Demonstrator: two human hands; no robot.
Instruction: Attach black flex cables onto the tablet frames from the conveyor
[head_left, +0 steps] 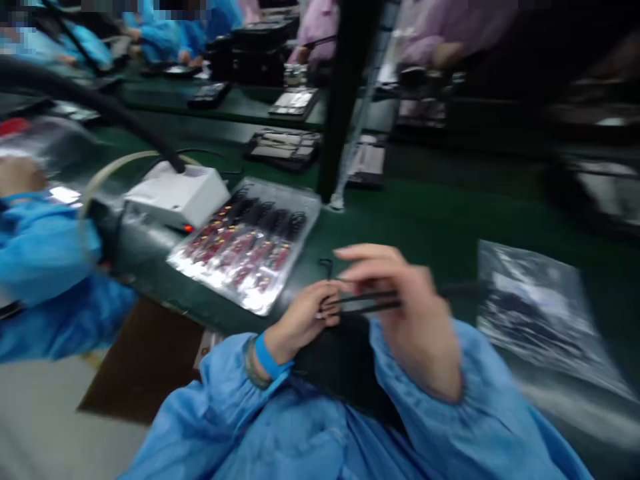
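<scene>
My left hand [303, 315] is closed, pinching a thin black wire-like piece [327, 265] whose bent end sticks up above the fingers. My right hand [410, 300], blurred by motion, holds dark tweezers [367, 303]. Their two prongs point left and reach the fingertips of my left hand; whether the tips grip the wire-like piece cannot be made out. Index and middle fingers of the right hand stretch out above the tweezers. Left of my hands lies a clear plastic tray [305, 250] with rows of small parts with black wires and red and gold bits.
A white box [183, 193] with a red light stands behind the tray. To the right lies a clear plastic bag [540, 313] with dark contents. A dark post [343, 100] rises ahead. Device housings [283, 145] line the bench. A co-worker's blue sleeve [45, 247] is at left.
</scene>
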